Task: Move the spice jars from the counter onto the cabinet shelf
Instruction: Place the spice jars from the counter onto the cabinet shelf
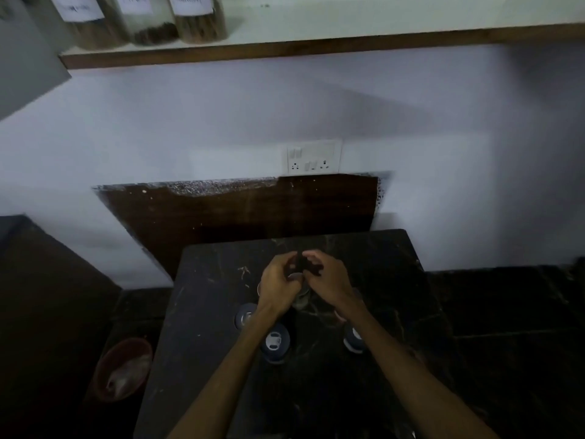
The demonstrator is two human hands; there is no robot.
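Three labelled glass spice jars (pixel 199 19) stand at the left end of the white shelf (pixel 348 26) high on the wall. On the dark stone counter (pixel 205 312) below, several jars with dark lids remain, among them one (pixel 274 342) under my left forearm and one (pixel 353 339) beside my right forearm. My left hand (pixel 278 285) and my right hand (pixel 327 280) meet over a jar (pixel 299 299) at the counter's middle; a small dark thing sits between the fingertips. The dim light hides what it is.
A white switch and socket plate (pixel 311 158) is on the wall above a dark brown backsplash panel (pixel 237 213). A reddish bucket (pixel 123 369) stands on the floor left of the counter. A grey cabinet side (pixel 25 58) hangs at the upper left.
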